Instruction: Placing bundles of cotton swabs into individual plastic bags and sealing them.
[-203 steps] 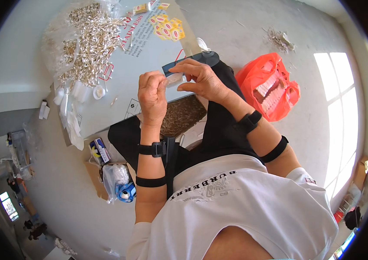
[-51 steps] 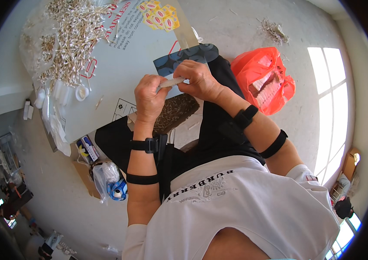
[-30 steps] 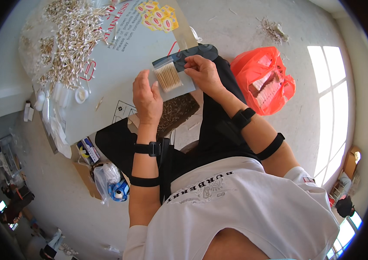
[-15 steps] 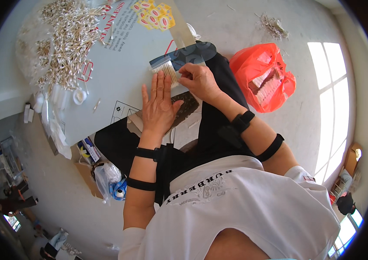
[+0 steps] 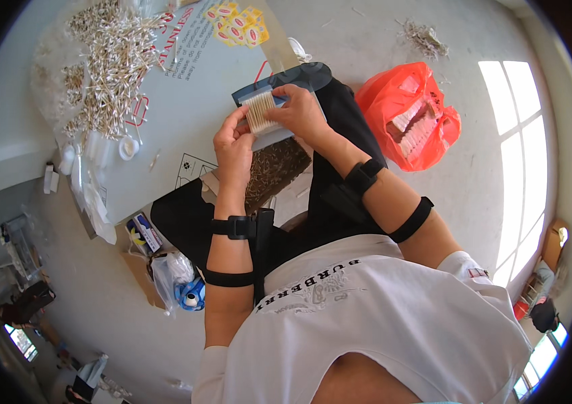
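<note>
The left hand [image 5: 233, 146] pinches the left edge of a cotton swab bag [image 5: 258, 113] over the near edge of the table [image 5: 192, 131]; the right hand [image 5: 299, 113] holds its right side. Light, even pressure should keep the swabs flat; whether it is sealed is unclear. Yellow labels [image 5: 239, 28] lie beyond.

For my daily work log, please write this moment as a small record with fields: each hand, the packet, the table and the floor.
Left hand: fingertips at left edge of clear swab packet
Right hand: gripping the packet's right side
Packet contents: swabs side by side in a row
Table: heaped loose swabs, yellow labels
Floor at right: red bag, open
</note>
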Tool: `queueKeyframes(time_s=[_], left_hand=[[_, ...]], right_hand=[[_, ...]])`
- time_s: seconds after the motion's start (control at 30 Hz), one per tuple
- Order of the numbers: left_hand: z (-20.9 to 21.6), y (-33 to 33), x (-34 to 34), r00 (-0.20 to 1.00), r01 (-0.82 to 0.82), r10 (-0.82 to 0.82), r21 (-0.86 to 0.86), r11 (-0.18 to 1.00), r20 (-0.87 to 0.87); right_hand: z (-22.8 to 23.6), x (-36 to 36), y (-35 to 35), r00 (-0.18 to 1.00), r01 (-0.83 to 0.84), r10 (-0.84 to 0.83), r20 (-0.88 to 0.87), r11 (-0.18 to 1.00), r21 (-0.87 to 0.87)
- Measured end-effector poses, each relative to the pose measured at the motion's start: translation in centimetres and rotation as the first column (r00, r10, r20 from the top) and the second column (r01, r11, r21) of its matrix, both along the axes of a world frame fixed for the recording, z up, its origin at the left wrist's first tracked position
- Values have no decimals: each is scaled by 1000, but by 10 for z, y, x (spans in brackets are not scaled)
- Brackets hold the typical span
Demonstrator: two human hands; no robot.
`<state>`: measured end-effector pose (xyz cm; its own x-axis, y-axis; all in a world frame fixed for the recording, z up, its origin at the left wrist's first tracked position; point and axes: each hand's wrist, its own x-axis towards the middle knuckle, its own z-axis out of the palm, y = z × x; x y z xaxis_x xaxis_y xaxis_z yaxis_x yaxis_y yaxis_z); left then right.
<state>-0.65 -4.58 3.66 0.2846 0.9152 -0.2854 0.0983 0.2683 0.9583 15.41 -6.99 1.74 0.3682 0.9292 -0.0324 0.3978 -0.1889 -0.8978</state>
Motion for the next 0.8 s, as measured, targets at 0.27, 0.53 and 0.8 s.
queueKeyframes(time_s=[0.27,0.53,0.8], left_hand=[[25,-11,5,950,207,-20,582,786,-311],[25,6,14,913,310,22,729,611,-407],[27,15,15,912,312,20,725,613,-410]], right_hand=[[30,11,0,714,-29,-212,-667,943,-331],[18,26,-8,899,-22,-38,-436,991,-131],[45,23,-15,940,-284,172,295,874,395]])
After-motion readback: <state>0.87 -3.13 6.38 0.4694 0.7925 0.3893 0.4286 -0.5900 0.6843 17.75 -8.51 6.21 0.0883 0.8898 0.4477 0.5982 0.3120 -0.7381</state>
